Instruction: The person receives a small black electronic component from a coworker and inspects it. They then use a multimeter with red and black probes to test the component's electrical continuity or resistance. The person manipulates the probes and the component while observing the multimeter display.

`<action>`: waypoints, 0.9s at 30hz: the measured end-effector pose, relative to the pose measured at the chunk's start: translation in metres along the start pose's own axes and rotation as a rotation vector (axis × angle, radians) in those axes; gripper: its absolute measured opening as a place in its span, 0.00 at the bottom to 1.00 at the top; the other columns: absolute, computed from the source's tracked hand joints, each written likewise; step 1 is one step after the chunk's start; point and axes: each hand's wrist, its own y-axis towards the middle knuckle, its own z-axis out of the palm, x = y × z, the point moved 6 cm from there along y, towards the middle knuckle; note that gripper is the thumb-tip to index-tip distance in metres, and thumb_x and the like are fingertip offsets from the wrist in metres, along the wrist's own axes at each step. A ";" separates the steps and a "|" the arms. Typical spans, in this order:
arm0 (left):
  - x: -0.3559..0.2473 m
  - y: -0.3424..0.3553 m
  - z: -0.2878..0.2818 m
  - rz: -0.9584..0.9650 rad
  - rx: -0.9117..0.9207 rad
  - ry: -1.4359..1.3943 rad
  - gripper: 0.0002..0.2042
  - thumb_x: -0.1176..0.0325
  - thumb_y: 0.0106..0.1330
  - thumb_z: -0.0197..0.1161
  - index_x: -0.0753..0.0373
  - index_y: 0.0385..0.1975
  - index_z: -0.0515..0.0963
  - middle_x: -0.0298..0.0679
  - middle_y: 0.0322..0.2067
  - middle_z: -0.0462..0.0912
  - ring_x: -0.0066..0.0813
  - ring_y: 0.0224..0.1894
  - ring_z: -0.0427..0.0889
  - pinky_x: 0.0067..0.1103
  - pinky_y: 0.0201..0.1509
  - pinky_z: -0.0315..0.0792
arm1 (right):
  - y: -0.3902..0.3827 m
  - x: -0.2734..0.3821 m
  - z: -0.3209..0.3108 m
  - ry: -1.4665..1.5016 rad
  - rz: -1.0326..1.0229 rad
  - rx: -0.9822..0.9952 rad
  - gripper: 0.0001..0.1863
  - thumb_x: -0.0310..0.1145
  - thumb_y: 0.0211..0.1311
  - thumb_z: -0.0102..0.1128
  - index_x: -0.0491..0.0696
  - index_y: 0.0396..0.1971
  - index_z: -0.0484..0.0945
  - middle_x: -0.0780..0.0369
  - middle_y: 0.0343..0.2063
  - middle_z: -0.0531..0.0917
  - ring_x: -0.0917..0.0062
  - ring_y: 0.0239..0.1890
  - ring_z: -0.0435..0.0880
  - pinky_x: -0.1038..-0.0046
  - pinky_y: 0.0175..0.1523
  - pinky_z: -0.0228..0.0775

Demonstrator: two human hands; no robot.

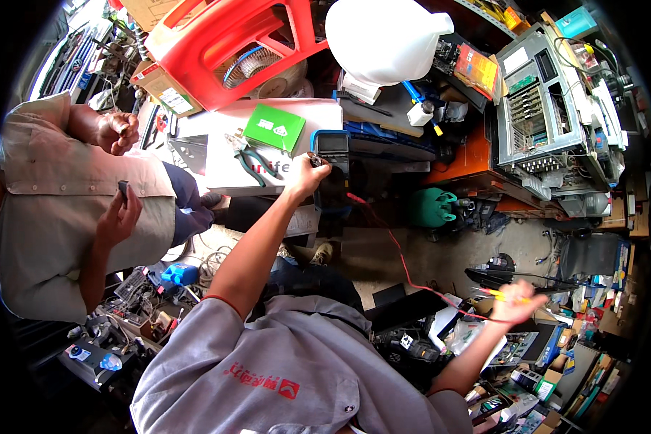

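My left hand (309, 176) is closed around the left edge of a multimeter (333, 145) with a blue rim and a dark screen. From near its lower end a red test lead (403, 264) hangs in a curve over to the right. Out at the right, my right hand (517, 302) is closed on yellow-and-red test probes (498, 294), a little blurred. Beside my left hand, green-handled pliers (249, 163) and a green box (273, 128) lie on a white carton (307, 112).
At the left stands a co-worker (79, 210), a small dark object in one hand. A red plastic stool (228, 43) and white jug (383, 43) are at the back. An opened electronic chassis (535, 101) sits back right. Parts clutter both sides; a green container (430, 207) is on the floor.
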 end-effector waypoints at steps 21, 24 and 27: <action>0.019 -0.092 -0.052 -0.282 -0.285 -0.608 0.06 0.71 0.57 0.65 0.67 0.26 0.78 0.34 0.22 0.77 0.21 0.23 0.74 0.20 0.26 0.67 | 0.061 -0.427 0.224 -1.918 0.376 0.592 0.23 0.49 0.63 0.52 0.42 0.31 0.82 0.46 0.30 0.83 0.53 0.37 0.84 0.59 0.43 0.76; 0.032 -0.105 -0.062 -0.296 -0.275 -0.752 0.07 0.71 0.55 0.67 0.67 0.29 0.78 0.38 0.24 0.79 0.25 0.25 0.77 0.20 0.30 0.72 | 0.066 -0.439 0.233 -1.939 0.452 0.631 0.19 0.39 0.60 0.48 0.40 0.33 0.83 0.44 0.34 0.82 0.52 0.42 0.83 0.59 0.48 0.75; 0.024 -0.112 -0.070 -0.275 -0.194 -0.917 0.05 0.73 0.58 0.64 0.67 0.31 0.77 0.38 0.25 0.79 0.27 0.29 0.79 0.23 0.38 0.76 | 0.069 -0.441 0.239 -1.936 0.495 0.573 0.17 0.34 0.57 0.46 0.40 0.33 0.82 0.44 0.37 0.82 0.52 0.44 0.82 0.60 0.50 0.74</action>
